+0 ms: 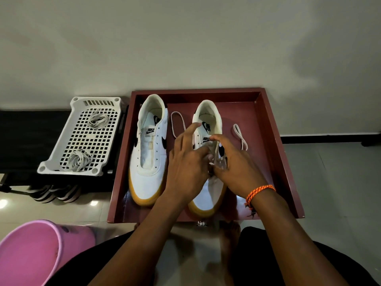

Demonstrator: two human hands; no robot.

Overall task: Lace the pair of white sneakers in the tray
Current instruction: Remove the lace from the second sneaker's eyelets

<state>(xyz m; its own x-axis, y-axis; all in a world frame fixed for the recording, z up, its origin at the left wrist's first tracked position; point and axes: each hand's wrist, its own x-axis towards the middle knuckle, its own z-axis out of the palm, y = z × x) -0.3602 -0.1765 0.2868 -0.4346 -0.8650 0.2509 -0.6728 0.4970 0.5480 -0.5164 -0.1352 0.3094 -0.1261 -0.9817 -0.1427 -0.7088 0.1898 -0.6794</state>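
Two white sneakers with gum soles lie in a dark red tray (268,124). The left sneaker (149,153) has bare eyelets and no lace. Both of my hands work over the right sneaker (208,195). My left hand (187,162) pinches the white lace (215,149) at the eyelets, its index finger stretched forward. My right hand (237,164) pinches the same lace from the other side. One end of the lace loops out between the shoes (177,124), the other lies to the right (241,137).
A white perforated basket (82,137) holding two bundles of spare laces sits left of the tray on a black stand. A pink tub (35,250) is at the lower left. Striped sandals (55,193) lie under the stand. The wall is close behind the tray.
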